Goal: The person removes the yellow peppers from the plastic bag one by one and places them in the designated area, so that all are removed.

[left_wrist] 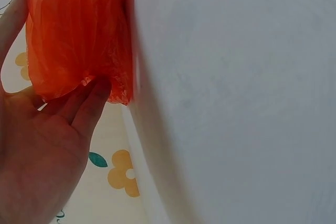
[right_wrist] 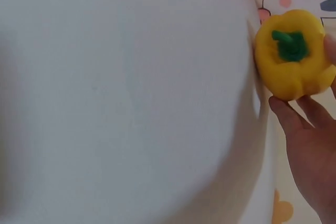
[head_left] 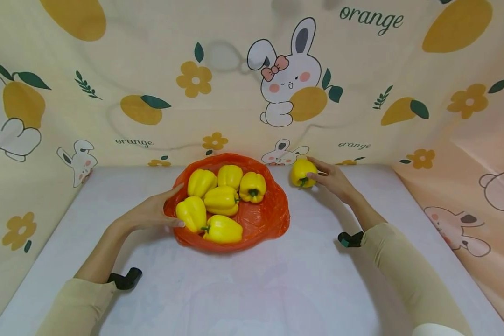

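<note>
A red plastic bag [head_left: 260,219], its mouth spread wide, stands on the table with several yellow bell peppers [head_left: 221,200] inside. My left hand [head_left: 151,210] rests on the bag's left side, thumb and fingers apart. In the left wrist view, its fairly straight fingers [left_wrist: 92,103] touch the low side of the bag [left_wrist: 79,30]. To the right of the bag, my right hand [head_left: 333,179] holds another yellow bell pepper [head_left: 301,171] between thumb and fingers. The right wrist view shows that pepper [right_wrist: 270,69] with its green stem facing the camera, fingertips against its side.
A white-covered table [head_left: 252,289] lies under everything. Behind it rises a cream cloth [head_left: 235,107] printed with rabbits and oranges, which also closes off both sides. Each wrist carries a small black device [head_left: 128,279].
</note>
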A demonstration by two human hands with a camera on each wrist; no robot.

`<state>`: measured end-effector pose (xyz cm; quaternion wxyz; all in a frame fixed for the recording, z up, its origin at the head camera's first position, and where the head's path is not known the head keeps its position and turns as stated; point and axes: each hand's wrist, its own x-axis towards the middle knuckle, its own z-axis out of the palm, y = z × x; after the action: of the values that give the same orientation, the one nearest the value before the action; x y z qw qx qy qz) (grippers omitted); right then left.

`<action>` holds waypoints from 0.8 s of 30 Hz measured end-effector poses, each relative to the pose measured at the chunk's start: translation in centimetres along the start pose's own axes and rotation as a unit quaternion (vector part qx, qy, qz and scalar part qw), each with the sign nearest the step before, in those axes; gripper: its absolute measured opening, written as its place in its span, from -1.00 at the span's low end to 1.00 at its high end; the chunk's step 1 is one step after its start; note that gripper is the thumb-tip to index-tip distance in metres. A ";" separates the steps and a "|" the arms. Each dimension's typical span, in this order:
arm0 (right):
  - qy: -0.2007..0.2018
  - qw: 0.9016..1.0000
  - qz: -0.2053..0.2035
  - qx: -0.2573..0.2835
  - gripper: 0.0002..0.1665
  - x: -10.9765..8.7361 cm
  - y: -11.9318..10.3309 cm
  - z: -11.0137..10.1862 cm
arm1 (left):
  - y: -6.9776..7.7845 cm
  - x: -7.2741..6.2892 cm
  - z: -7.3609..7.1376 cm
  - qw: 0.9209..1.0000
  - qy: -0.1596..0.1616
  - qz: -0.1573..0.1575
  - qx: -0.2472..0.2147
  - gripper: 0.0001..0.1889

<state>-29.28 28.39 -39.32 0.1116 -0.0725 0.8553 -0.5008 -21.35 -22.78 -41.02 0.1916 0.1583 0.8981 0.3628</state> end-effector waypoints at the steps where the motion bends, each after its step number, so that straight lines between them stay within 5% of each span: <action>1: -0.001 1.000 -0.003 0.000 -0.23 -0.1 -0.1 0.0 | 0.0 0.0 0.0 1.000 0.000 -0.002 0.000 0.20; 13: -0.003 1.000 -0.003 0.016 -0.21 0.0 -0.1 0.0 | 0.1 0.1 0.0 1.000 -0.007 0.000 0.004 0.20; 24: 0.034 0.999 -0.022 0.025 -0.24 0.7 -0.2 0.0 | 0.0 0.0 0.0 1.000 0.000 0.002 0.011 0.19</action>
<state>-29.94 28.09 -39.22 0.0730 -0.0717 0.8438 -0.5268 -21.40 -22.78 -41.01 0.1893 0.1627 0.9017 0.3530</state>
